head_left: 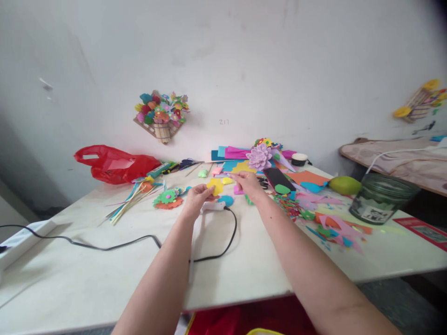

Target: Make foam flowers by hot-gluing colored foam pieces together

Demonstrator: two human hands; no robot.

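My left hand point(197, 197) pinches a yellow scalloped foam flower point(215, 186) at its edge, over the middle of the table. To its right, my right hand point(246, 182) is closed in a pinch; a small pale bit may sit at its fingertips, too small to name. Beneath the left hand lies a white glue gun point(212, 206) with a black cord point(234, 232), close to a blue foam disc point(226, 200). Green and orange foam flowers point(167, 199) lie left of my left hand. Small yellow point(227, 180) and green point(202, 173) packets rest just beyond the hands.
On the left are thin sticks point(126, 204), a red plastic bag point(115, 163) and a white power strip point(26, 239). A phone point(277, 179), foam scraps point(337, 228), a yellow-green fruit point(345, 185) and a glass jar point(379, 197) lie right. A lilac flower point(259, 157) stands at the back.
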